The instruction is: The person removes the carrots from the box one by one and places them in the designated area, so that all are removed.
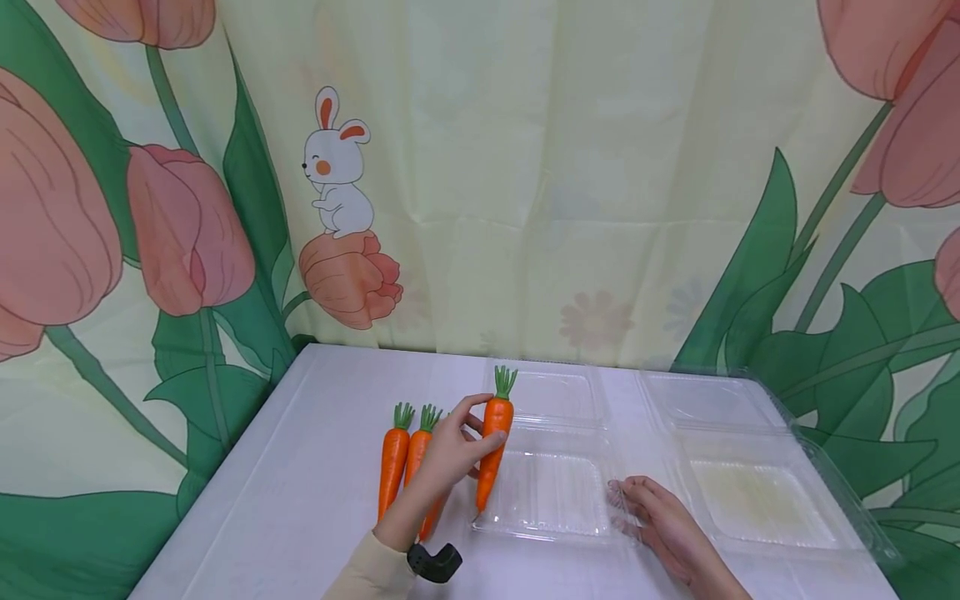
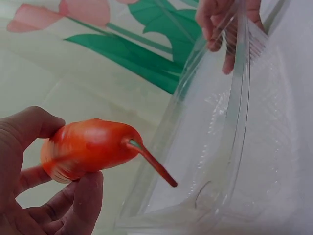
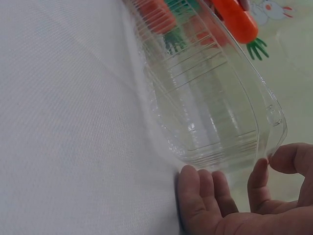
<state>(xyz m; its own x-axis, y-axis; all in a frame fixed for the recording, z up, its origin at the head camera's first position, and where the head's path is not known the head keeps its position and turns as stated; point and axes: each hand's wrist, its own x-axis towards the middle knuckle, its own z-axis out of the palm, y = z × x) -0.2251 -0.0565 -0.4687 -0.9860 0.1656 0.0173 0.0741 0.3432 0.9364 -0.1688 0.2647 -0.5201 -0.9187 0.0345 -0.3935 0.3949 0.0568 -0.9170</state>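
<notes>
My left hand grips an orange carrot with green stem tops, tilted tip-down over the left edge of a clear plastic container. In the left wrist view the carrot sits between thumb and fingers, its thin tip pointing at the container. My right hand is at the container's right side; the right wrist view has its thumb and index finger pinching the rim, other fingers beside the wall. Left of the container lie a carrot and a second carrot; another, partly hidden by my left arm, shows its lower end.
A second clear container stands at the right, its lid folded open behind. The near container's lid also lies back. A white cloth covers the table. Behind it hangs a tulip-printed curtain.
</notes>
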